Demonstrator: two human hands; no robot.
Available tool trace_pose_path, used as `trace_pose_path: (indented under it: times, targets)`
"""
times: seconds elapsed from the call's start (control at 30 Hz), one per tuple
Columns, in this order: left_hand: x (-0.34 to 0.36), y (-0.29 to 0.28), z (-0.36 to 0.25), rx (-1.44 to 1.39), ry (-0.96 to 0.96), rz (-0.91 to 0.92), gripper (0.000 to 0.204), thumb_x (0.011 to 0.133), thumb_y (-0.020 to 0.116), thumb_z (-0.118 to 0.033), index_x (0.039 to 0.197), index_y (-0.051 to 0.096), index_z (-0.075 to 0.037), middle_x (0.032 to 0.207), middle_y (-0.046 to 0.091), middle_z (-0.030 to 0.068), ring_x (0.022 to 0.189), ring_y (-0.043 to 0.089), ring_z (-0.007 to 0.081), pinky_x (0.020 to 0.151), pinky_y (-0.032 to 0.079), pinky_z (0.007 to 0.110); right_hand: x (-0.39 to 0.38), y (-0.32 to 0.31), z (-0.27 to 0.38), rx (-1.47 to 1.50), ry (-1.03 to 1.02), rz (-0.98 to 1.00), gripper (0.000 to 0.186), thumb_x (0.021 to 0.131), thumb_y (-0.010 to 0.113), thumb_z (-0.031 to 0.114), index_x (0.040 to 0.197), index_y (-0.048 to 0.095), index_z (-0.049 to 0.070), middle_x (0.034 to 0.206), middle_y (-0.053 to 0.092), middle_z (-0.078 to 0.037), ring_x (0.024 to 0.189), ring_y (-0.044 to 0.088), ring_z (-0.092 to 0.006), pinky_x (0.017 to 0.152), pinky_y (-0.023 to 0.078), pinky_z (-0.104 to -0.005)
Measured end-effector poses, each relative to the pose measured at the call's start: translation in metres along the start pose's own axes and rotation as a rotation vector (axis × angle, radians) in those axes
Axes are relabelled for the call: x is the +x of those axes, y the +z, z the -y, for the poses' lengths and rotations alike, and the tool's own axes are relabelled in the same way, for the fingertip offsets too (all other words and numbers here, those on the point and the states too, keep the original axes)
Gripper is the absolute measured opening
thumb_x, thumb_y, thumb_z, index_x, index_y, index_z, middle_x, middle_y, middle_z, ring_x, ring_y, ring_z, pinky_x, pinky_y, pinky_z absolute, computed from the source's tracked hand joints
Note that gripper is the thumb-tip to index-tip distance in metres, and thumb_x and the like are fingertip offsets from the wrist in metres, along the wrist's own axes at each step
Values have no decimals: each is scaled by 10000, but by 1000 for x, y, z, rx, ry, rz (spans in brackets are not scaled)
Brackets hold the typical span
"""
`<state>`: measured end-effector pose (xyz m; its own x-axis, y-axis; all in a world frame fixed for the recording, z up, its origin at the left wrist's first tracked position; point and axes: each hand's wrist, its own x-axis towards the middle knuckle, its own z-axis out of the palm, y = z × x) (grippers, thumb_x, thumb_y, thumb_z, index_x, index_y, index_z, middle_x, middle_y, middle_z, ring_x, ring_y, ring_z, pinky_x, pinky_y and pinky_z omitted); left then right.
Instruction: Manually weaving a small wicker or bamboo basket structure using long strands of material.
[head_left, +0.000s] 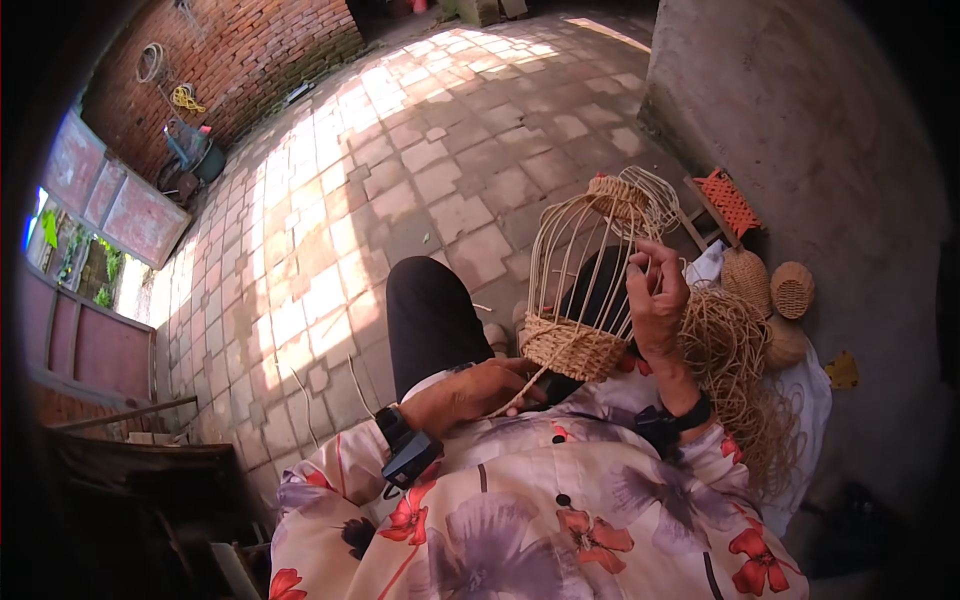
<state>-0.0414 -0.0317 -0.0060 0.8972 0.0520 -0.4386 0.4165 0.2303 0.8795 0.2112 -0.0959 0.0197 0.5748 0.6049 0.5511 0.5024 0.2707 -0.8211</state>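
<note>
A half-woven wicker basket [572, 346] lies tilted over my lap. It has a densely woven band at the near end, long bare ribs, and a smaller woven ring with looped ends at the far end. My left hand [470, 391] is closed at the band's near left edge, its fingertips partly hidden by the basket. A pale strand [526, 390] slants from the band down across that hand's fingers. My right hand [658, 300] is raised beside the ribs on the right, fingers bent in toward the thumb. Whatever those fingers pinch is too small to make out.
To my right, a tangled heap of strands [730, 350] lies on a white sheet [812, 412]. Woven pieces [745, 280] sit behind it, near a low stool with an orange woven seat [728, 202]. A wall [810, 140] rises on that side. Paving [420, 190] stretches ahead.
</note>
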Motion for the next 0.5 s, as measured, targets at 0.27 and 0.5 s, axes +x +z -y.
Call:
trace_pose_path:
  times: [0.27, 0.5]
  targets:
    - [-15, -41, -34, -87, 377, -667, 688, 867, 557, 15, 1473, 262, -126, 1117, 522, 44, 937, 544, 113, 759, 523, 281, -1, -1, 1, 40, 27, 25, 297, 812, 588, -32, 1093, 589, 63, 811, 556, 26, 552, 361, -15, 494, 321, -190]
    - [3, -37, -67, -500, 331, -539, 274, 926, 602, -174, 1177, 562, -71, 810, 582, 10, 721, 554, 93, 639, 480, 246, -2, 8, 0, 54, 32, 131, 262, 852, 560, -13, 1106, 574, 49, 840, 540, 42, 613, 355, -3, 531, 309, -166]
